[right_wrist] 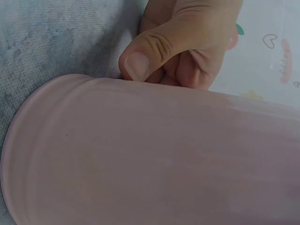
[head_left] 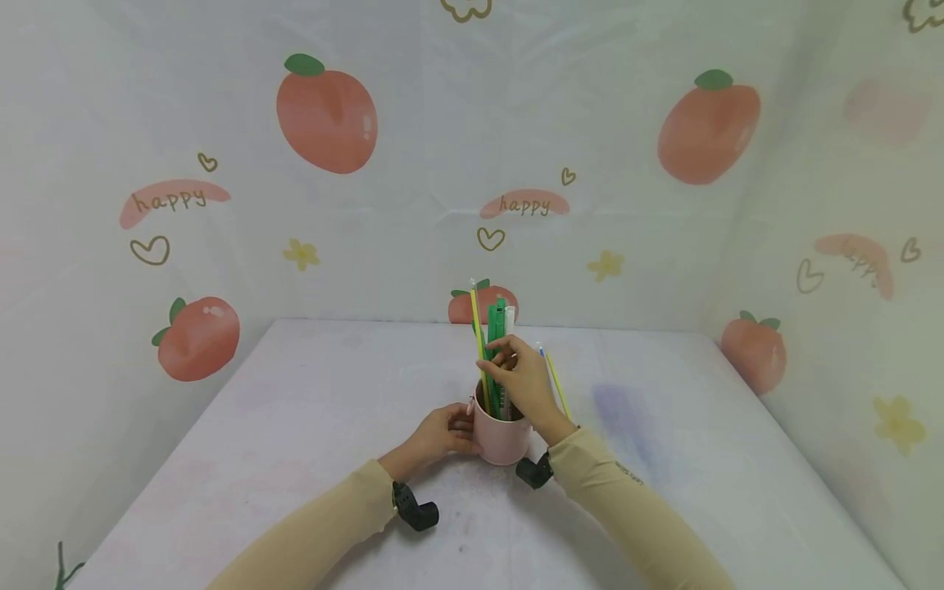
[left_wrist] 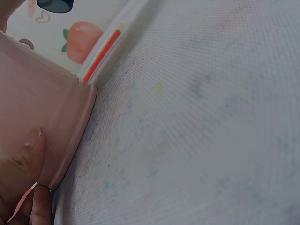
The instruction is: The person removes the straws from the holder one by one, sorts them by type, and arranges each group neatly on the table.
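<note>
Your left hand (head_left: 437, 434) holds the pink cup (head_left: 501, 441), your right hand (head_left: 527, 381) pinches its yellow pen (head_left: 477, 321), loose pens (head_left: 558, 385) and "happy" backdrop (head_left: 413, 246) beyond it.

the head view looks forward and down from the near side, over the table (head_left: 354, 369) to the far backdrop (head_left: 442, 106). both wrist views sit low beside the pink cup (head_left: 501, 442), rolled sideways and facing far: the left from its near left, the right closer still. these two share the cup and left hand (head_left: 438, 434).
</note>
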A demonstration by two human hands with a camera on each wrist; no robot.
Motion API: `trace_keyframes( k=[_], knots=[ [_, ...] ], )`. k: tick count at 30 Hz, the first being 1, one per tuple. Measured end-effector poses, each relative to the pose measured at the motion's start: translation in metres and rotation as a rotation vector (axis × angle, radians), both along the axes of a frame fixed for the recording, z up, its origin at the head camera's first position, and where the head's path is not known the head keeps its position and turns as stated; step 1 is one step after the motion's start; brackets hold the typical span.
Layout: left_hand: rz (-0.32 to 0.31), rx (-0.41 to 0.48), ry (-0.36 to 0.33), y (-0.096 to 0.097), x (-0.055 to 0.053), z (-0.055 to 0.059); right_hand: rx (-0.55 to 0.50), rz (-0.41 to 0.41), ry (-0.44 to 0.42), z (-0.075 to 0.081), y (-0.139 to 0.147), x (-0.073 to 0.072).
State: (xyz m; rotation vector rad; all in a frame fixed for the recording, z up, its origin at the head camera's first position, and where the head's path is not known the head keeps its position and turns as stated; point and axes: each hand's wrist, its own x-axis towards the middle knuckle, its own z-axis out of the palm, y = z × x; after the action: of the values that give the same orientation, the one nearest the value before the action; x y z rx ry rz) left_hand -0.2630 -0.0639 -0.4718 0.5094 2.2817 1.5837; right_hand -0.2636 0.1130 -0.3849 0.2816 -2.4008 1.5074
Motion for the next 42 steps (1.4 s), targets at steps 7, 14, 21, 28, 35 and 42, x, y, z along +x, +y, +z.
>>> trace_keyframes(
  k=[7, 14, 21, 28, 35, 42],
  knots=[
    [0.004, -0.001, -0.005, 0.0004, -0.0007, -0.0012, 0.013, -0.002, 0.030, 0.0006, -0.0014, 0.0011],
    [0.006, -0.008, 0.006, 0.0003, 0.0011, 0.0005, 0.022, -0.013, 0.033, 0.0004, -0.0034, 0.0013],
    [0.007, -0.005, 0.007, 0.0000, -0.0003, -0.0018, 0.033, -0.025, 0.029, 0.0010, -0.0044, 0.0005],
    [0.002, 0.007, 0.000, 0.0005, -0.0016, -0.0034, 0.047, -0.037, 0.032, 0.0025, -0.0041, 0.0009],
    [0.002, 0.005, 0.003, 0.0001, -0.0029, -0.0047, 0.067, -0.043, 0.040, 0.0011, -0.0039, -0.0008],
    [0.017, 0.003, -0.013, 0.0012, -0.0015, -0.0032, 0.092, -0.042, 0.053, 0.0006, -0.0032, -0.0006]
  ],
)
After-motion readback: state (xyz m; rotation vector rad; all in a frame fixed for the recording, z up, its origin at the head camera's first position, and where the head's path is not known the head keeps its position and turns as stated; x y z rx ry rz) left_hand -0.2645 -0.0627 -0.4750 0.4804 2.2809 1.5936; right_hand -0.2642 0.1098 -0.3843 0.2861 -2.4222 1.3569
